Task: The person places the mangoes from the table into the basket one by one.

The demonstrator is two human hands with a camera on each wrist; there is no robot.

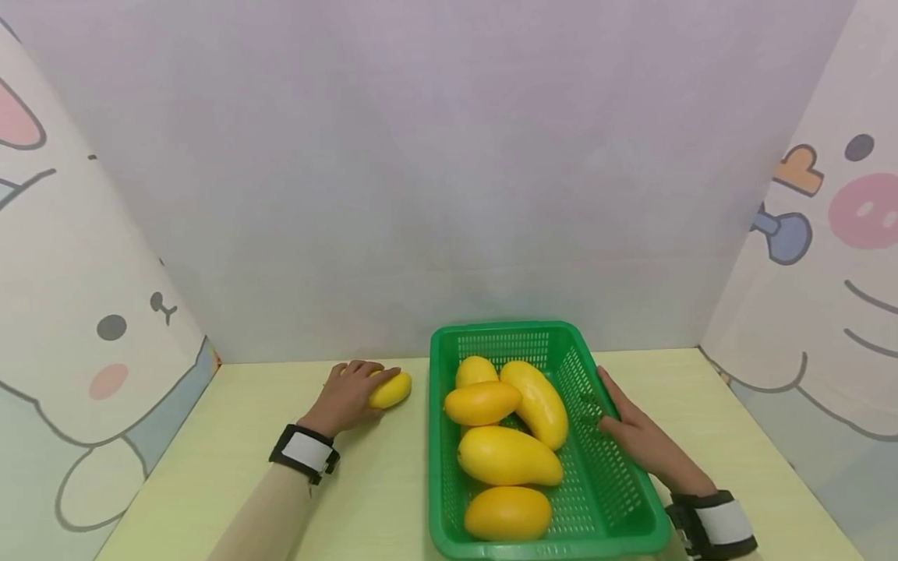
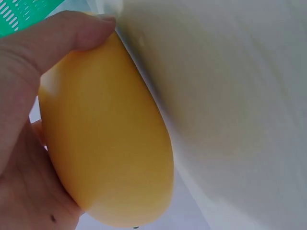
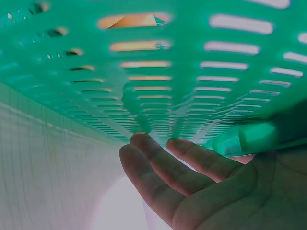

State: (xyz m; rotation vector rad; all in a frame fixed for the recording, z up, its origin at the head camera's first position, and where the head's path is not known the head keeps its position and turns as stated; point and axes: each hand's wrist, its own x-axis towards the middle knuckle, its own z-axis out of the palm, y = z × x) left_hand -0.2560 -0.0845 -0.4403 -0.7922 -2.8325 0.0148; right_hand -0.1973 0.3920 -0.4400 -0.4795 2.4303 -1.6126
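At the left of the table, my left hand (image 1: 354, 396) grips a yellow mango (image 1: 391, 391). In the left wrist view the thumb lies across one end of that mango (image 2: 108, 139), with the palm along its side. A green plastic basket (image 1: 440, 452) with slotted walls stands to the right and contains several yellow mangoes (image 1: 510, 456). My right hand (image 1: 645, 440) holds the basket's right rim, thumb over the inside and fingers outside. In the right wrist view its fingers (image 3: 163, 177) reach along the slotted outer surface of the basket (image 3: 187, 28).
The pale yellow tabletop (image 1: 238, 436) runs back to a plain light wall (image 1: 393, 195). Side panels with cartoon animals stand at the left (image 1: 77, 257) and right (image 1: 828, 296). A gap of tabletop lies between the left hand's mango and the basket.
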